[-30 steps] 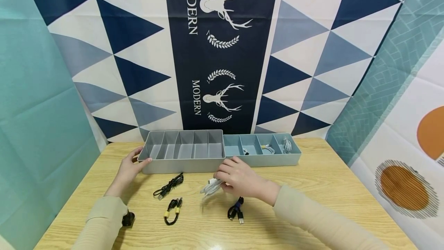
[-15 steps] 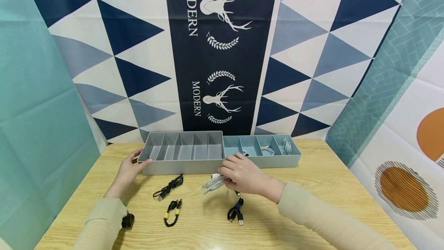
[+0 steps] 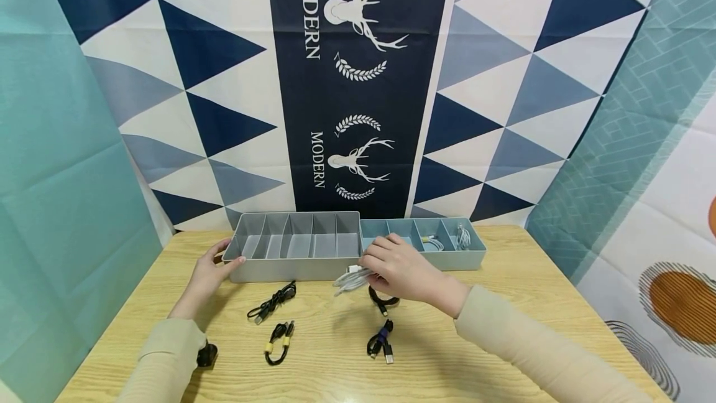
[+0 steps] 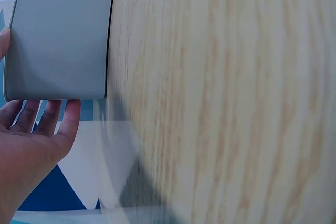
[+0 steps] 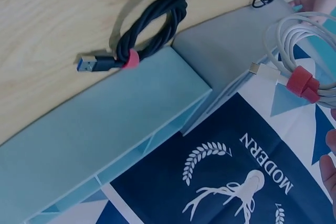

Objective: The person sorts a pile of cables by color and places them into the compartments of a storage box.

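My right hand (image 3: 404,272) holds a coiled white cable (image 3: 351,279) in the air, just in front of where the two boxes meet. In the right wrist view a red strap (image 5: 303,84) binds that coil, and its plug sticks out to the left. My left hand (image 3: 208,274) grips the left end of the grey divided box (image 3: 296,269), thumb over the front rim and fingertips against the end wall. Beside it stands a light blue divided box (image 3: 447,259); a white cable with a yellow tie (image 3: 432,242) and another white cable (image 3: 462,237) lie in separate compartments.
Black cables lie on the wooden table: one below the grey box (image 3: 273,301), one with yellow ties (image 3: 279,342), one with a purple tie (image 3: 380,339), and one with a red strap (image 5: 152,30) beside the blue box. A patterned cloth (image 3: 358,79) hangs behind.
My right hand has risen and shifted right toward the blue box with the white cable, uncovering a black cable beneath. My left hand stays on the grey box.
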